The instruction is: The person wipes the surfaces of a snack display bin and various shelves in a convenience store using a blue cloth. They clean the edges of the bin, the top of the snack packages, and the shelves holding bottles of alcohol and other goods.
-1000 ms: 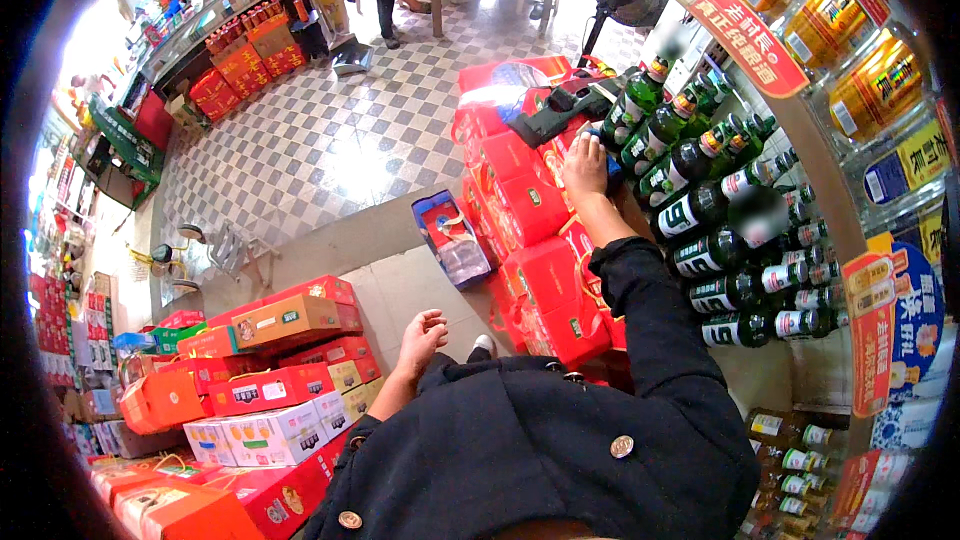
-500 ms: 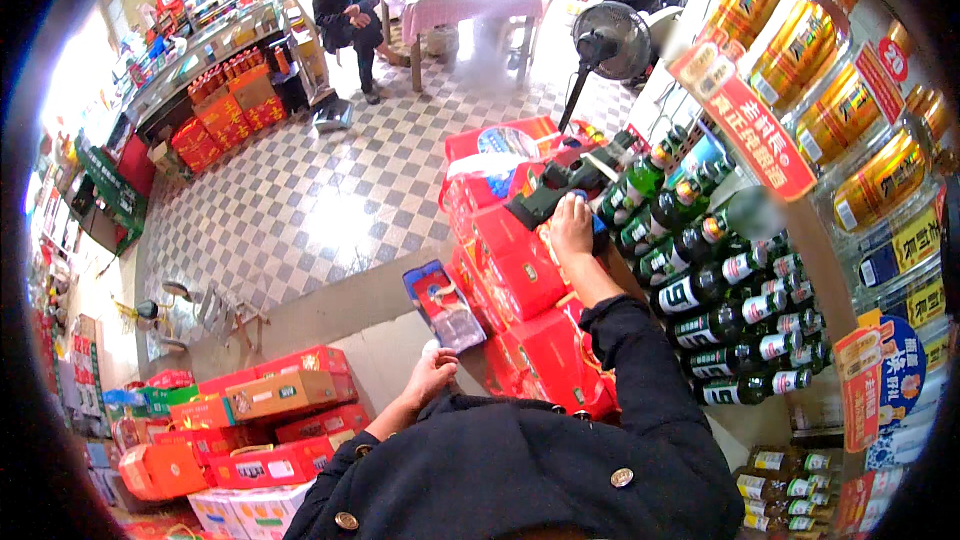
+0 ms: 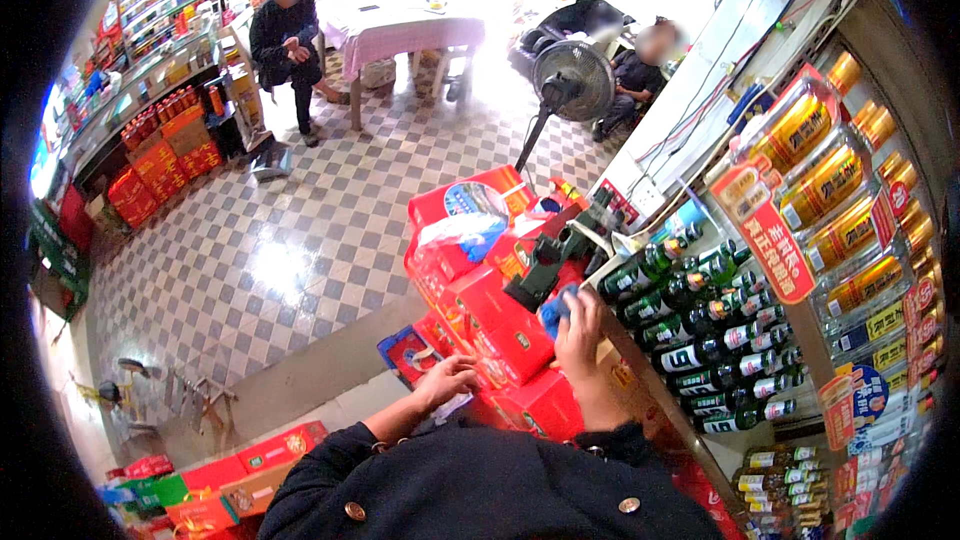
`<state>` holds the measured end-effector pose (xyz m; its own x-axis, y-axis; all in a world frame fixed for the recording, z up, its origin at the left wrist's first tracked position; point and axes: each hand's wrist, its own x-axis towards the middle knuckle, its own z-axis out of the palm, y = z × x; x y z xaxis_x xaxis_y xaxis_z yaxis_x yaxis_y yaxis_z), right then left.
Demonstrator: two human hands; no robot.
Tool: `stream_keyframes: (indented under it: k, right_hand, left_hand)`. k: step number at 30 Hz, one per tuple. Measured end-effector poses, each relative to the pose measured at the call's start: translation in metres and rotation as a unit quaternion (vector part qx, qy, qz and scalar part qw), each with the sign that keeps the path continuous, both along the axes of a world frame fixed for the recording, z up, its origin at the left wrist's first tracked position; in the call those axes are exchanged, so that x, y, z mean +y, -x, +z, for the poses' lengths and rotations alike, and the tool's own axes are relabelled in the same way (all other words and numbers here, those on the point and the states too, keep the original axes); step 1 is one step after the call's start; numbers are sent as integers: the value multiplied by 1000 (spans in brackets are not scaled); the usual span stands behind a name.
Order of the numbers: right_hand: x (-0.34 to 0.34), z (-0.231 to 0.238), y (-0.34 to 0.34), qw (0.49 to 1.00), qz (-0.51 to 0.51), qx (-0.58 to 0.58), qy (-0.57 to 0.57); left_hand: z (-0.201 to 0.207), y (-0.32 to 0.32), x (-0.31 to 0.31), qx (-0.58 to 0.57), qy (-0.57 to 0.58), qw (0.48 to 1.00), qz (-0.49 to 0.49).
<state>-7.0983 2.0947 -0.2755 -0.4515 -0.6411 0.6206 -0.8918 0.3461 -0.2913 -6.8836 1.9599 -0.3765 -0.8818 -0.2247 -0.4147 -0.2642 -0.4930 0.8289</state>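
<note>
My right hand (image 3: 578, 330) is closed around a small crumpled blue thing (image 3: 555, 312), perhaps a cloth; its exact kind is unclear. It hovers just right of the stacked red gift boxes (image 3: 493, 315), near a dark green object (image 3: 538, 272) on top whose kind I cannot make out. My left hand (image 3: 447, 380) is in front of the same stack, fingers loosely stretched and nothing visible in them. Beside it, partly covered by the hand, lies a blue-and-red open box (image 3: 403, 348).
Green bottles (image 3: 690, 355) lie in stacked rows on the right, beside a shelf of golden-labelled bottles (image 3: 835, 180). A black fan (image 3: 570, 80) stands beyond the boxes. One person (image 3: 285, 35) sits by a cloth-covered table (image 3: 400, 35), another (image 3: 637, 70) behind the fan.
My view has shifted, bringing the second person into sight. My right hand has drawn back toward me with the blue thing. My left hand has moved rightward to the red boxes, its fingers looser.
</note>
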Motion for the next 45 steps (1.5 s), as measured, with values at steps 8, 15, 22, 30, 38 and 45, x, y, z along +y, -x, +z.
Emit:
stream_keyframes:
  k: [8,15,22,30,38,45]
  right_hand:
    - [-22,-74,-64,934,-104,-343,-1]
    - [-30,-30,-71,847,54,-524,70]
    - [-33,-48,-68,869,61,-491,3]
    - [-35,-57,-68,879,71,-468,-58]
    - [-47,-58,-70,949,127,-262,-120]
    - [-42,-58,-74,892,137,-417,-111]
  left_hand:
    - [39,47,-17,130,-24,991,-14]
    - [33,51,-36,135,-23,990,-21]
    - [32,52,-52,138,40,989,32]
    - [36,34,-59,148,153,974,77]
    - [2,15,-59,109,256,960,6]
    - [33,15,-59,153,122,980,-26]
